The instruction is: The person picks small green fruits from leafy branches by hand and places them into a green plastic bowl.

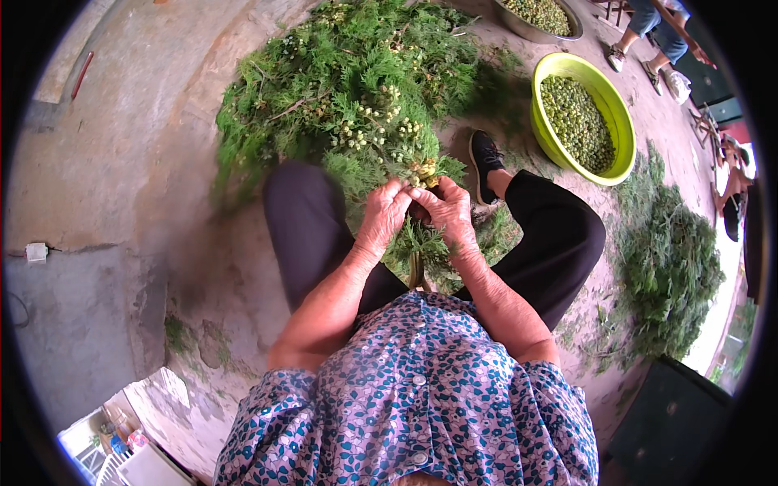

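Observation:
My left hand [384, 215] and my right hand [448, 212] meet between my knees, fingers closed in a pinch. Between them is an evergreen sprig [423, 238] with scale-like leaves, its woody stem pointing toward my lap. A cluster of pale yellow-green seed cones [425, 170] shows just beyond the fingertips. What exactly each fingertip presses on is partly hidden by the fingers. Directly ahead of the hands lies a big heap of cut evergreen branches [340, 81], with more round cones [386, 130] among its leaves.
To the right stands a lime-green basin [541, 130] of small green cones. Behind it is a metal bowl [531, 34] holding more. A second branch heap [668, 251] lies at far right, near a dark box [664, 413]. Another person's legs [648, 36] show at top right.

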A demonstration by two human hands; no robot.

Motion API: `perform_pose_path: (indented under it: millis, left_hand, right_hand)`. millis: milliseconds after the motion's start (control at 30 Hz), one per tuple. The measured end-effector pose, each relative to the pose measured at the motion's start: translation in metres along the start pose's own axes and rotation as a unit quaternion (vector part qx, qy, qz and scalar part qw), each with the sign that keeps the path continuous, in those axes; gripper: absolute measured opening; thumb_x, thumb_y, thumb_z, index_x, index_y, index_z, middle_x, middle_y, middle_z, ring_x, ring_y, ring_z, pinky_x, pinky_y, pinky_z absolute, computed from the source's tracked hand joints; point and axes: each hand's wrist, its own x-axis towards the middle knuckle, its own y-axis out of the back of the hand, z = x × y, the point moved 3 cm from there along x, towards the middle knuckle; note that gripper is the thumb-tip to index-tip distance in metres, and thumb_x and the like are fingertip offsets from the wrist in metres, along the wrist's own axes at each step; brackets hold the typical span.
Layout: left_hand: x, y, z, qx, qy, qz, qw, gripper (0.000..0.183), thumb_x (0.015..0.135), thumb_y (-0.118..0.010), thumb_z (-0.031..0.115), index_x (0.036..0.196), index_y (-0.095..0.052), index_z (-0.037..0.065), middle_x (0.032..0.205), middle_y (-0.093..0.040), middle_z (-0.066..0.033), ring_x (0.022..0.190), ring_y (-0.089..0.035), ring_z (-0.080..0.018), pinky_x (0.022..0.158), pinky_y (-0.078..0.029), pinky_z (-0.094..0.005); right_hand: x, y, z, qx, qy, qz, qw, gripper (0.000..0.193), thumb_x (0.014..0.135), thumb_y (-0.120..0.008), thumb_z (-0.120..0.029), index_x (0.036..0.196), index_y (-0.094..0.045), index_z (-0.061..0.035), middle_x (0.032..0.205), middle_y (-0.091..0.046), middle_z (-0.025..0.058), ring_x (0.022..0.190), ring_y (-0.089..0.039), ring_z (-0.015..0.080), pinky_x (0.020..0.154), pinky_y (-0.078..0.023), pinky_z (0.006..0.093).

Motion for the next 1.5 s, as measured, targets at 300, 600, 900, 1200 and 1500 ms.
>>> perform_pose_path:
  millis: [300, 600, 900, 1200, 1500]
  left_hand:
    - [-0.003, -0.001, 0.015, -0.03, -0.054, -0.004, 0.998, 0.017, 0.082, -0.045, 0.011, 0.087, -0.057, -0.001, 0.07, -0.06, -0.0123, 0.061, -0.059, -0.0217, 0.056, -0.046, -0.0324]
    - [-0.005, -0.005, -0.001, -0.039, -0.029, -0.01, 0.999, 0.021, 0.082, -0.047, 0.017, 0.085, -0.058, -0.001, 0.067, -0.059, -0.0068, 0.061, -0.053, -0.0119, 0.058, -0.043, -0.0278]
    - [-0.003, -0.01, -0.006, -0.29, 0.166, 0.01, 0.943, 0.018, 0.082, -0.052, 0.017, 0.081, -0.059, 0.0, 0.067, -0.055, 0.0005, 0.06, -0.048, -0.008, 0.057, -0.039, -0.023]
    - [-0.005, -0.011, 0.004, -0.337, 0.202, 0.038, 0.919, 0.01, 0.082, -0.058, 0.011, 0.085, -0.062, 0.004, 0.068, -0.055, 0.0027, 0.058, -0.046, -0.0053, 0.053, -0.037, -0.021]
    - [-0.007, -0.012, 0.006, -0.311, 0.214, 0.038, 0.925, 0.011, 0.081, -0.061, 0.011, 0.09, -0.064, 0.004, 0.07, -0.056, 0.0038, 0.058, -0.046, -0.0046, 0.052, -0.037, -0.02]
  right_hand:
    - [0.0, 0.005, 0.006, -0.014, 0.006, -0.021, 1.0, 0.016, 0.081, -0.064, -0.016, 0.086, -0.059, -0.0019, 0.066, -0.057, -0.0022, 0.049, -0.046, 0.0037, 0.045, -0.038, 0.0185]
    - [0.0, 0.01, 0.01, -0.013, -0.003, -0.046, 0.999, 0.015, 0.082, -0.062, -0.013, 0.092, -0.06, -0.0015, 0.071, -0.06, -0.0016, 0.052, -0.048, 0.004, 0.049, -0.04, 0.0182]
    - [0.001, 0.016, 0.018, 0.066, -0.018, -0.072, 0.995, 0.018, 0.084, -0.06, -0.016, 0.096, -0.057, -0.0027, 0.077, -0.062, 0.0023, 0.063, -0.055, 0.0071, 0.057, -0.044, 0.0204]
    - [-0.001, 0.015, 0.01, 0.196, -0.061, -0.099, 0.974, 0.017, 0.082, -0.054, -0.004, 0.099, -0.051, -0.0019, 0.075, -0.058, 0.0055, 0.068, -0.059, 0.0163, 0.058, -0.047, 0.0263]
    - [0.001, 0.01, 0.005, 0.065, -0.022, -0.03, 0.997, 0.016, 0.083, -0.061, -0.017, 0.089, -0.057, -0.0026, 0.068, -0.056, -0.0004, 0.056, -0.049, 0.006, 0.049, -0.04, 0.0199]
